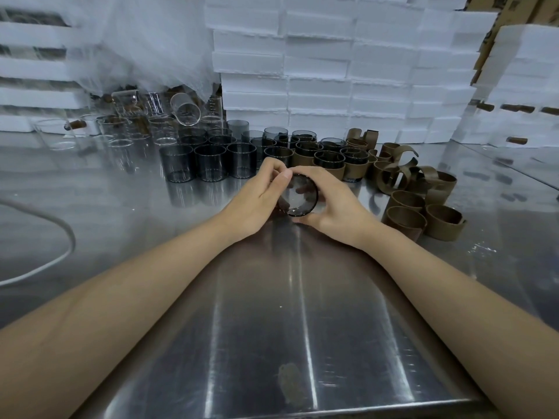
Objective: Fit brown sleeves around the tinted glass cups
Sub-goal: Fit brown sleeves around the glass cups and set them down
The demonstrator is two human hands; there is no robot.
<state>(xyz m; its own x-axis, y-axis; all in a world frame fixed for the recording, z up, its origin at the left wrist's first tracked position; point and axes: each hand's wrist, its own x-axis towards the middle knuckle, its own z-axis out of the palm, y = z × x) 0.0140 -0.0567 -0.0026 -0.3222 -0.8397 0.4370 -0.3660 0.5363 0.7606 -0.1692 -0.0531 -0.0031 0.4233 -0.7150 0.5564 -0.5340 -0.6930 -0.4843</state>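
Observation:
A tinted glass cup point(301, 196) is held tilted above the steel table point(272, 313), its base turned toward me. My left hand point(260, 198) grips its left side and my right hand point(335, 204) curls around its right side. A sliver of brown sleeve shows at the cup's left edge under my left fingers; how far it reaches is hidden. Bare tinted cups point(210, 163) stand in rows behind my hands. Sleeved tinted cups point(328, 161) stand to their right. Loose brown sleeves point(420, 195) lie piled at the right.
Clear glass beakers point(142, 122) crowd the back left under white netting. Stacked white foam boxes point(332, 71) wall the back and right. A white cable point(45, 246) curves over the table's left part. The table's near edge runs along the bottom.

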